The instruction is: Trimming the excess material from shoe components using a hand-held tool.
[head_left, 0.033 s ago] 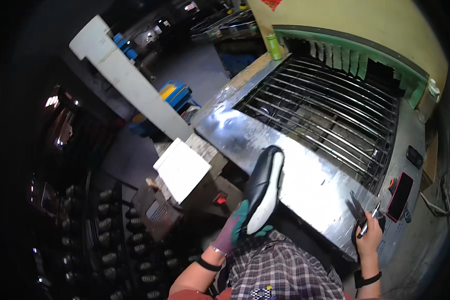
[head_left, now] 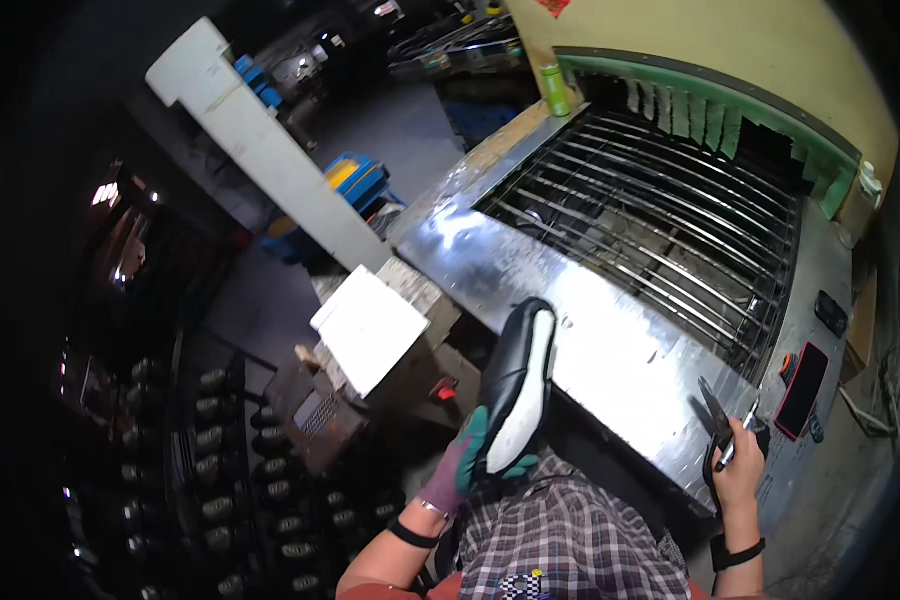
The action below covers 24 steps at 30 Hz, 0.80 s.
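My left hand (head_left: 467,455), in a grey-purple and green glove, is closed around the heel end of a black shoe (head_left: 507,365). The shoe is held on its side with its toe pointing away over the edge of the metal table (head_left: 620,345), and its white underside (head_left: 526,405) faces right. At the table's right front corner, my bare right hand (head_left: 738,475) grips a slim silver pen (head_left: 735,440). A pair of dark scissors (head_left: 713,406) is right by those fingers, blades pointing away; whether the hand also holds them I cannot tell.
Metal rollers (head_left: 660,220) lead to a green-framed opening with hanging strips (head_left: 700,118). A red-edged phone (head_left: 802,390) and a black device (head_left: 830,312) lie on the right. A white board (head_left: 370,325) sits left of the table. Racked shoes (head_left: 210,440) fill the lower left.
The shoe in my left hand has shifted slightly left and turned a little, so its white underside shows at a different angle. My right hand with the pen stays almost still.
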Tool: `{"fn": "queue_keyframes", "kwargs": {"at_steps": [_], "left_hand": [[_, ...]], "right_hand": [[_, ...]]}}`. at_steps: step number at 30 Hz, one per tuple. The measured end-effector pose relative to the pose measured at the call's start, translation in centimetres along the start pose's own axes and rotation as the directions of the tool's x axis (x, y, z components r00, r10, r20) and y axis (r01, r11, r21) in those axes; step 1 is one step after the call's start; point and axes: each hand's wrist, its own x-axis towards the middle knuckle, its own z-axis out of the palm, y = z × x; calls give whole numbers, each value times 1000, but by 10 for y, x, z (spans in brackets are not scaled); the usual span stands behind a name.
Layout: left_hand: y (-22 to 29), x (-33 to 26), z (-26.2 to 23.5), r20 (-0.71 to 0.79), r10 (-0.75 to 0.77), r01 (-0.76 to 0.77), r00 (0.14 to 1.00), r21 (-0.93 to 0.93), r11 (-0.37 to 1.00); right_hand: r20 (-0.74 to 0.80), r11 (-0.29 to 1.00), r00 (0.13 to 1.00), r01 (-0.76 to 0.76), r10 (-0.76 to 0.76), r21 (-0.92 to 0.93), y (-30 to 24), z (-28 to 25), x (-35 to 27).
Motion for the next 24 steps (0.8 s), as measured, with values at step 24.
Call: {"fn": "queue_keyframes", "kwargs": {"at_steps": [24], "left_hand": [[-156,-104,-113,-54,266,-254,963,-519,816]], "right_hand": [[868,235,90,-944,-489,231,-224,98,-62]]}}
